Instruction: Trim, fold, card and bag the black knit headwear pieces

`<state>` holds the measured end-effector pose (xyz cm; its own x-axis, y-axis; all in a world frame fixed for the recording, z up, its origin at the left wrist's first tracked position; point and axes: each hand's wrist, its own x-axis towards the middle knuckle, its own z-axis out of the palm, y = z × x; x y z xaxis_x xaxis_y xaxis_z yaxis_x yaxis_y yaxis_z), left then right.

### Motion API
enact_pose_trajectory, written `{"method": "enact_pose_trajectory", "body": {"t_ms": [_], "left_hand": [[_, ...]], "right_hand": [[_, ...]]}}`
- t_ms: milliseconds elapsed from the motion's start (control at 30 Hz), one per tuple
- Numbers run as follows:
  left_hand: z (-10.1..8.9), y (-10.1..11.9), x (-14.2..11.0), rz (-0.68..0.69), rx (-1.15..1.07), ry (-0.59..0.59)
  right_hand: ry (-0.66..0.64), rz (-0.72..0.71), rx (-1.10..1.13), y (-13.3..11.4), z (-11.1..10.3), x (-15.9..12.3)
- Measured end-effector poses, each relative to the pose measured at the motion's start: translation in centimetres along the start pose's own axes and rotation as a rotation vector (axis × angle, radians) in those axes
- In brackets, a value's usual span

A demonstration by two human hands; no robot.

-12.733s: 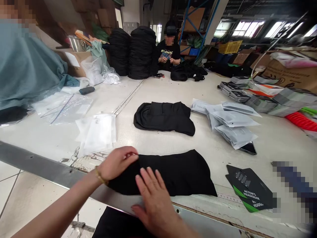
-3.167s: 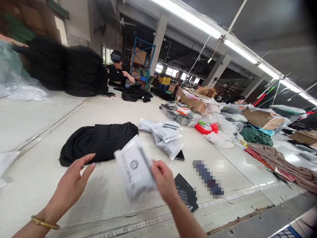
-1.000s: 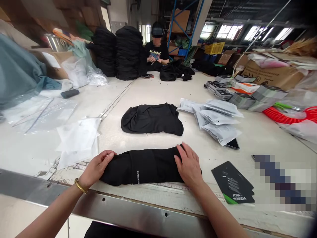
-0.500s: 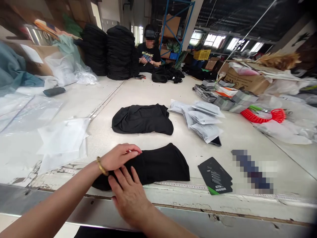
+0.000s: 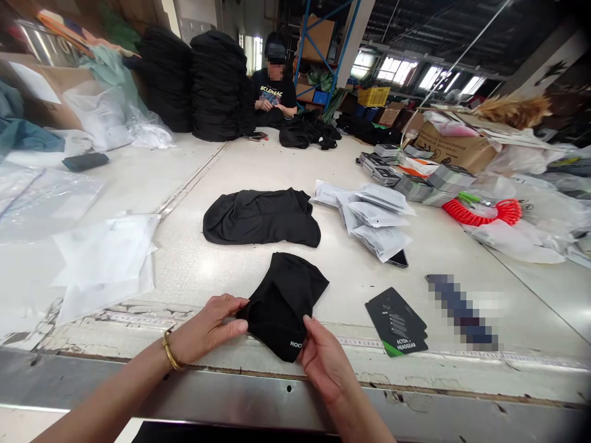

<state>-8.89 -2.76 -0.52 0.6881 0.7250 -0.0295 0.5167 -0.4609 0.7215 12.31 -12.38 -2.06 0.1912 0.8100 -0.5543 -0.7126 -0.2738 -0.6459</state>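
Note:
Near the table's front edge, a black balaclava [image 5: 286,301] lies partly folded, its face opening showing and white letters at its lower right. My left hand [image 5: 210,326] pinches its left edge between thumb and fingers. On the opposite side, my right hand [image 5: 325,357] grips the edge beside the lettering. Just beyond lies a second black balaclava-like piece [image 5: 261,216], spread flat. To the right rest black printed cards [image 5: 397,323], fanned out, and a pile of filled white pouches [image 5: 376,215] with a phone [image 5: 399,258] partly under it.
Flat translucent bags [image 5: 108,258] lie at left. A red coiled hose [image 5: 482,212] and stacked card bundles [image 5: 415,181] are at right. Tall black fabric stacks [image 5: 219,86] stand at the back, near a seated person [image 5: 274,92]. A pixelated strip [image 5: 464,311] lies right.
The near black balaclava, flat under both hands before, is now folded shorter with its opening and lettering showing. My hands have moved apart to its two sides.

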Motion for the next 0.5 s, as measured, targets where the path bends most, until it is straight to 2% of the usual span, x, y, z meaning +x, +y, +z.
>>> {"method": "enact_pose_trajectory", "body": {"t_ms": [67, 100, 167, 233, 300, 367, 433, 500], "left_hand": [[1.3, -0.1, 0.2, -0.080, 0.020, 0.049], [2.0, -0.1, 0.4, -0.120, 0.034, 0.096], [3.1, 0.0, 0.8, -0.119, 0.093, 0.247], [3.8, 0.4, 1.5, 0.032, 0.177, 0.336], [3.8, 0.9, 2.5, 0.252, 0.264, 0.278], [3.0, 1.2, 3.7, 0.374, 0.300, 0.116], [1.8, 1.1, 4.9, 0.327, 0.239, -0.021], [0.3, 0.8, 5.6, 0.190, 0.075, -0.108]], "right_hand": [[-0.008, 0.015, -0.057, -0.2, -0.5, -0.1], [0.012, -0.042, -0.139, -0.2, -0.8, -0.4], [0.109, -0.281, -0.408, 0.2, -1.6, -1.1], [0.189, -0.637, -0.756, 0.8, -2.4, -1.6], [0.104, -0.933, -1.104, 1.5, -2.9, -1.5], [-0.093, -1.068, -1.373, 2.0, -2.9, -0.9], [-0.230, -1.067, -1.481, 2.0, -2.5, -0.2], [-0.234, -0.957, -1.392, 1.5, -2.1, 0.3]]}}
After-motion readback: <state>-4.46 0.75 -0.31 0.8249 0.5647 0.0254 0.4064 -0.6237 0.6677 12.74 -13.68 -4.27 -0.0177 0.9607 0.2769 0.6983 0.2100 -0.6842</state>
